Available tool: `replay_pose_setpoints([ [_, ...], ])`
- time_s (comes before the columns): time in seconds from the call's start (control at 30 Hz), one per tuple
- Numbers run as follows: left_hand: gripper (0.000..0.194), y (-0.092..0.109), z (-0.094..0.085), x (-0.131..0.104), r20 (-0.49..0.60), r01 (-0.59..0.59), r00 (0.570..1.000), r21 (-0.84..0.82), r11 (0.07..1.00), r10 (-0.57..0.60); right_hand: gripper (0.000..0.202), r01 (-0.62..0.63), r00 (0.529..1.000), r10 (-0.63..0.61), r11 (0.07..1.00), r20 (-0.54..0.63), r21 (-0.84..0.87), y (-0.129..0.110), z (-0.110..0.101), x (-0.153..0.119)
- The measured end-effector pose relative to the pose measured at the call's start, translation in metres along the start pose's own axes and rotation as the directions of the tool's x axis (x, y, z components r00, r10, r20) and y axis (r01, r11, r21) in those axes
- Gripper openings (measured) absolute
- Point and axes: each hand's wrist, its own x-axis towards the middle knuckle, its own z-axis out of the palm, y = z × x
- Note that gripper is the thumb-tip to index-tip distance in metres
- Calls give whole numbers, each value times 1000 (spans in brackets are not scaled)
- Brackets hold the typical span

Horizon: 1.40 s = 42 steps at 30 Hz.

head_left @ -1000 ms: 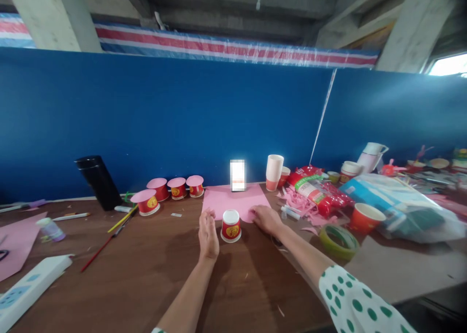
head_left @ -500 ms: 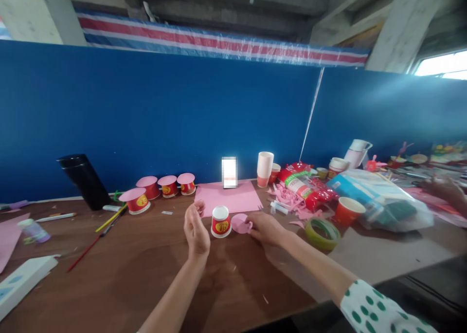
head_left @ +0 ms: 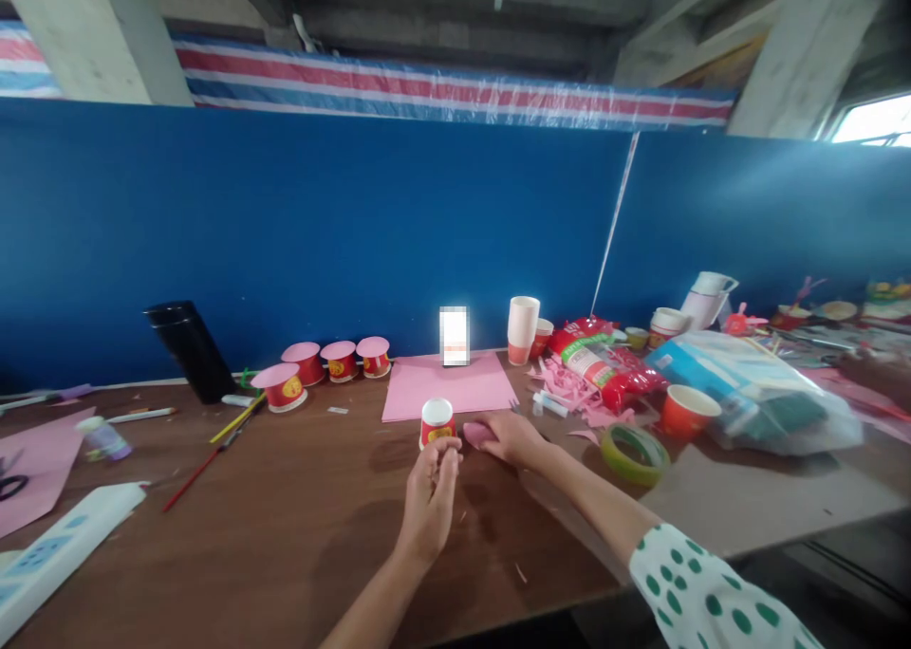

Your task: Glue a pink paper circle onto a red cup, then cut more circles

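An upside-down red paper cup (head_left: 436,419) with a white base on top stands on the brown table in front of me. Just before it, my left hand (head_left: 429,497) has its fingers curled together and covers the cup's lower front; whatever they pinch, if anything, is too small to make out. To the right of the cup, my right hand (head_left: 513,440) grips a pink paper disc (head_left: 476,435) low over the table, part of it hidden under the fingers. Several similar cups topped with pink discs, such as the nearest cup (head_left: 280,389), stand at the back left.
Pink paper sheets (head_left: 413,389) lie behind the cup, with a lit phone (head_left: 454,336) upright on them. Green tape (head_left: 636,454), a red bag (head_left: 604,364) and an orange cup (head_left: 689,410) sit right. A power strip (head_left: 71,545) and black bottle (head_left: 191,350) are left.
My left hand has moved from the cup's left side to its front, lower and further right. My right hand stays to the cup's right with the pink disc, which now shows less. The view has shifted slightly.
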Motion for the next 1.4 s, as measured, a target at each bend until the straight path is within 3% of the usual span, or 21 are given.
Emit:
replay_pose_setpoints([
  [0.2,34,-22,15,2,18,156,988,-110,982,-155,42,163,984,-161,986,-75,21,-2,-16,-30],
  [0.33,36,-14,21,5,7,219,976,-140,966,-220,45,323,944,-320,946,-73,20,-14,-31,-52],
  [0.57,40,2,23,-1,71,352,936,-110,930,-346,53,387,921,-384,921,-60,44,-25,-37,-72],
  [0.73,37,9,23,-7,306,527,843,-297,797,-443,57,420,908,-417,902,-51,97,-28,-41,-76],
  [0.83,36,13,21,-9,364,552,828,-395,734,-426,59,437,899,-428,886,-91,156,-29,-42,-78],
  [0.9,38,17,18,-8,337,541,839,-445,714,-426,67,396,916,-363,886,-169,242,-27,-41,-78],
  [0.97,38,21,15,-6,295,516,857,-485,706,-423,75,306,949,-233,848,-214,433,-25,-37,-76],
  [1.1,35,30,7,1,211,450,891,-532,718,-402,49,105,989,-145,529,-32,842,-28,-26,-65],
  [1.17,32,32,1,6,159,410,907,-536,738,-389,38,12,996,-85,392,24,920,-33,-21,-58],
  [1.27,32,34,-8,17,80,371,920,-497,785,-384,33,-35,997,74,269,15,963,-41,-17,-42],
  [1.4,38,38,-19,41,-8,342,931,-331,879,-365,38,31,981,177,267,-80,963,-46,-20,-14],
])
